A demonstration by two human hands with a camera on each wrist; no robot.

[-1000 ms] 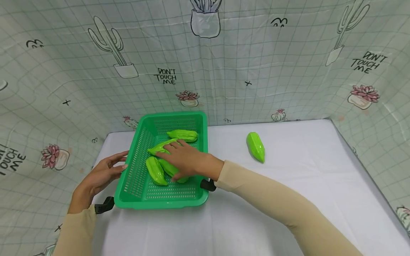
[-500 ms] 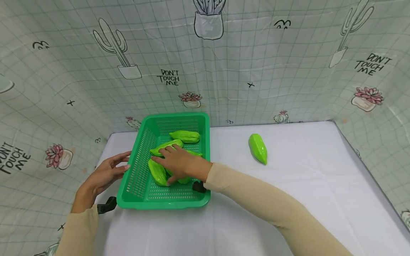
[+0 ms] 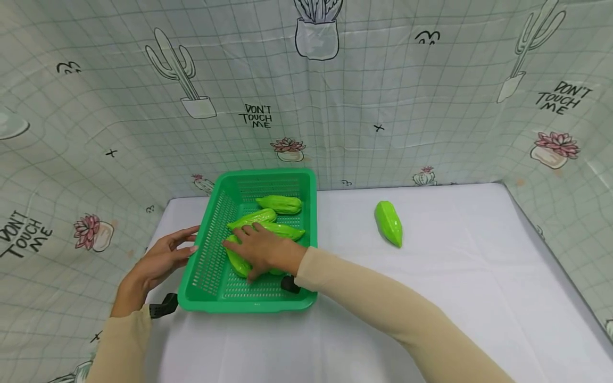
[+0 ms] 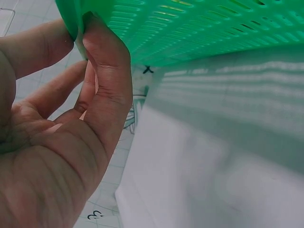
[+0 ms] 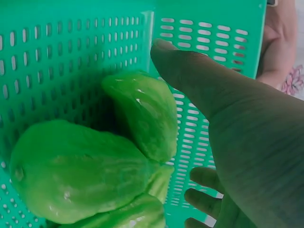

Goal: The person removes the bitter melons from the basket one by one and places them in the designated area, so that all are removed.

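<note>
My left hand pinches the left rim of a green plastic basket. In the left wrist view, its thumb and fingers meet on either side of the rim. Reaching inside the basket, my right hand lies over several glossy light-green ribbed fruits, tapered like star fruit. A green fruit shows beyond its knuckles, and another is partly covered by it. The right wrist view shows spread fingers beside a green fruit, with no fruit between thumb and fingers.
A single green fruit lies on the white tabletop to the right of the basket. Behind and at both sides hangs a grid-patterned cloth printed with cacti.
My right hand has shifted slightly left and toward me inside the basket, uncovering a green fruit beyond its knuckles. The left hand stays at the rim.
</note>
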